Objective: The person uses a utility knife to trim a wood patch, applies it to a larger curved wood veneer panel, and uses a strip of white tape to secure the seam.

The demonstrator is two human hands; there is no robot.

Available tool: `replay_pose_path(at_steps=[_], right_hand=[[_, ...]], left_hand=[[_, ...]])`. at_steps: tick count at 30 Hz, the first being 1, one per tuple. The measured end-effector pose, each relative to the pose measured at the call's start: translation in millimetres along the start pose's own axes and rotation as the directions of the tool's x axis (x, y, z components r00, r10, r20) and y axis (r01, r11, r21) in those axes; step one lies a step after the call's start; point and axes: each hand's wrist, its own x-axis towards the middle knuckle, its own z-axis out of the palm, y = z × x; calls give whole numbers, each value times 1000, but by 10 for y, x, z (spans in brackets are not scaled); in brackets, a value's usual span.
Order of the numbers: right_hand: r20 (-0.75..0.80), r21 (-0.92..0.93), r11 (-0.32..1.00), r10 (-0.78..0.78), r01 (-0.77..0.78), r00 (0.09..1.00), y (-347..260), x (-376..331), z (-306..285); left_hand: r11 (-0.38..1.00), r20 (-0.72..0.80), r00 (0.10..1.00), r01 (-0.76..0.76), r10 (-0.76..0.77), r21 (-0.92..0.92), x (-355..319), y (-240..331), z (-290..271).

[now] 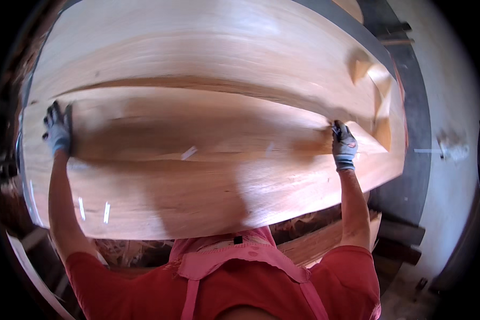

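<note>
Right up front, the long pale-tan wood veneer sheet (197, 124) runs left-to-right, the grey-gloved left hand (59, 128) spread open on its left end, the grey-gloved right hand (345, 145), nearer the curled tan flap (383, 98), seemingly pinching its far edge.

Fisheye from head height — downward

No words, numbers or brands can be read on the pale wood sheet (197, 122), where short white strips (106, 212) carry no legible print. A small reddish mark (352, 144) on the back of the gloved right hand (344, 148) is too indistinct to make out as lettering or a sign.
</note>
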Motion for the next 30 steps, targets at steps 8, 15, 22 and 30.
replay_pose_path(at_steps=[8,15,22,30], right_hand=[[-136,78,995,71,-61,988,-157,-204,-246],[-77,13,991,134,-134,988,58,441,368],[-48,33,988,149,-148,988,12,191,207],[122,-189,967,197,-173,973,448,-302,399]], left_hand=[[1000,30,999,-15,15,-4,239,-240,329],[1000,-11,999,-30,30,-8,259,-238,272],[998,44,999,-13,16,-57,215,-136,176],[999,52,999,3,0,-54,195,-3,206]])
